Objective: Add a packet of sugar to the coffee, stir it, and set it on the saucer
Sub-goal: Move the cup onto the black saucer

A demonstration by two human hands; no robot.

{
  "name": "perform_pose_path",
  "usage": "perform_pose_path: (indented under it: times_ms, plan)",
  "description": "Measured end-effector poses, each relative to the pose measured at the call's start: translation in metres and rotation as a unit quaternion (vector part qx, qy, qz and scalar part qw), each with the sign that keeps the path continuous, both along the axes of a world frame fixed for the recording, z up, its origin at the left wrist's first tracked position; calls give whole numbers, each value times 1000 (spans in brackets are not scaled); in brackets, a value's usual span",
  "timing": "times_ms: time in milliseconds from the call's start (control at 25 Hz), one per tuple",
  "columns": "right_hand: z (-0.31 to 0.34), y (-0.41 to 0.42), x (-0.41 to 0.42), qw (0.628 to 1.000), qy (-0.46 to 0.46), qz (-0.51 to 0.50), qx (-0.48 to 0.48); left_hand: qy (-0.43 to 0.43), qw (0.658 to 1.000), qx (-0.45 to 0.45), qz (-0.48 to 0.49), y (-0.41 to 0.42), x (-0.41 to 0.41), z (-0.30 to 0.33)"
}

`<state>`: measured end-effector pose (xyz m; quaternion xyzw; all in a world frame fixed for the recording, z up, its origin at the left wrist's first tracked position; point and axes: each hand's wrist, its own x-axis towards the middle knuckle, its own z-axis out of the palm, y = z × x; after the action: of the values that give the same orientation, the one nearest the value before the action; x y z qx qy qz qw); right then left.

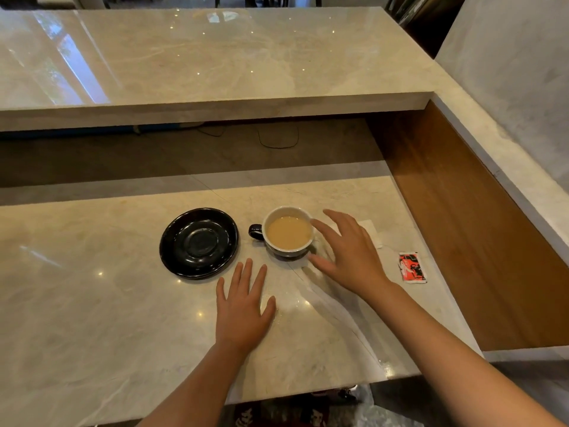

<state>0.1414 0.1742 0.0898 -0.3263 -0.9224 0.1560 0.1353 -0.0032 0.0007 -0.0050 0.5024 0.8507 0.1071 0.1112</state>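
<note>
A white-lined cup of milky coffee stands on the marble counter, its dark handle pointing left. An empty black saucer sits just left of it. My right hand hovers spread beside the cup's right side, fingers apart, fingertips close to the rim and holding nothing. My left hand rests flat on the counter in front of the cup and saucer, fingers apart. A red and white packet lies flat to the right of my right hand. A white napkin shows partly behind my right hand.
The lower marble counter ends at a wooden side panel on the right. A raised marble bar top overhangs the far side, with dark cables beneath it.
</note>
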Motion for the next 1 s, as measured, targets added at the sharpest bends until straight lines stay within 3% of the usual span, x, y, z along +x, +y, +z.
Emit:
perform_pose_path:
  times_ms: [320, 560, 1000]
  plan:
    - [4, 4, -74, 985, -159, 46, -53, 6, 1000, 8, 5, -1, 0, -3]
    - [2, 21, -89, 972, -219, 66, -59, -4, 1000, 14, 6, 1, 0, -2]
    - [1, 28, -96, 978, -189, 90, -21, -4, 1000, 28, 11, 0, 1, -4]
